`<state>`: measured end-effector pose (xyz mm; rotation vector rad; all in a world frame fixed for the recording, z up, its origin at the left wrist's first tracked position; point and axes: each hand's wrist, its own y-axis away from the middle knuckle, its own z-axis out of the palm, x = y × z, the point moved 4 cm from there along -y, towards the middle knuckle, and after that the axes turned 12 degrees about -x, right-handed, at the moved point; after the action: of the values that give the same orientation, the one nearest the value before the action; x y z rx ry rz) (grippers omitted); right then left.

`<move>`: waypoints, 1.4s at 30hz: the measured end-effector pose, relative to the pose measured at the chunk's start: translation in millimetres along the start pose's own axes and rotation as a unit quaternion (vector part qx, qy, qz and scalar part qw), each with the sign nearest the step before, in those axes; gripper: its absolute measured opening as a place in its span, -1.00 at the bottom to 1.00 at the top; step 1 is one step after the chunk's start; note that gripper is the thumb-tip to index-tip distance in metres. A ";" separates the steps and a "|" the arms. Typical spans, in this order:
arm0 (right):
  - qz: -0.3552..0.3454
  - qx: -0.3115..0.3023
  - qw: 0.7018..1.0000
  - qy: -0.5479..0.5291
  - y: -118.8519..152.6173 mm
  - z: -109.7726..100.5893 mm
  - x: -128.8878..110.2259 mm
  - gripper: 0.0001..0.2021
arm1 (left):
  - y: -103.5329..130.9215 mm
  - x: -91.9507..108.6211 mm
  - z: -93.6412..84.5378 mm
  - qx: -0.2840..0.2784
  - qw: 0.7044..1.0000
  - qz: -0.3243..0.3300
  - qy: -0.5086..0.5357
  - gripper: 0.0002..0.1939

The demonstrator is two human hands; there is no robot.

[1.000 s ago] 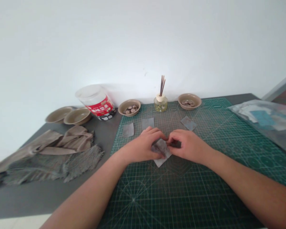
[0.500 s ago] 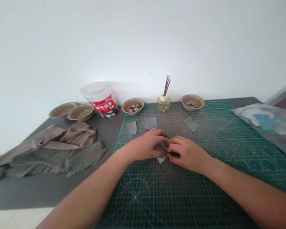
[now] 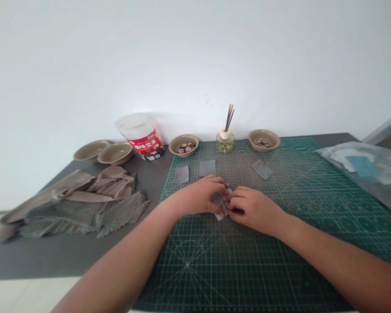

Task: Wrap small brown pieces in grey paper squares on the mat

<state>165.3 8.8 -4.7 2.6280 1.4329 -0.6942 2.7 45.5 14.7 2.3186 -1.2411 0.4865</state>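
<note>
Gray on green: spanning a small sheet (image 3: pixel 219 200) over a gridded cutting mat (image 3: pixel 247 271) with the left hand (image 3: pixel 203 195), thumb and fingers apart; meeting its right side with bunched fingertips of the right hand (image 3: pixel 251 208), too hidden to tell whether clamped.

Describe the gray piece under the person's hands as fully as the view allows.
The small gray piece looks thin and flat, like paper or cloth, with a paler lower corner. It lies at a slant over the green cutting mat, nearer the camera than the other gray pieces. The left hand has fingers on it, and the fingertips of the right hand meet its right side. The fingers hide much of its outline, so its full shape and any fold cannot be told.
</note>
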 end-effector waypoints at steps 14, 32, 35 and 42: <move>0.026 0.010 0.999 -0.015 3.4 -2.1 3.4 -0.93 | 1.0 2.0 -1.0 -0.012 1.000 -0.004 -0.003 -0.44; 0.057 0.035 0.998 -0.011 -2.8 -2.3 2.6 -0.93 | 3.4 2.3 -1.5 -0.005 1.000 -0.008 0.020 -0.40; 0.018 0.019 1.000 -0.016 -3.8 -0.6 -0.4 -0.93 | 3.2 2.3 -1.4 -0.004 1.000 -0.005 0.020 -0.40; 0.040 0.031 0.999 -0.017 -0.6 -0.5 2.3 -0.95 | 5.2 3.7 -1.6 -0.009 1.000 -0.003 0.025 -0.37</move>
<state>166.1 11.1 -5.1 2.6880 1.3114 -0.7831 0.2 41.3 19.2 2.2801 -1.2110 0.5243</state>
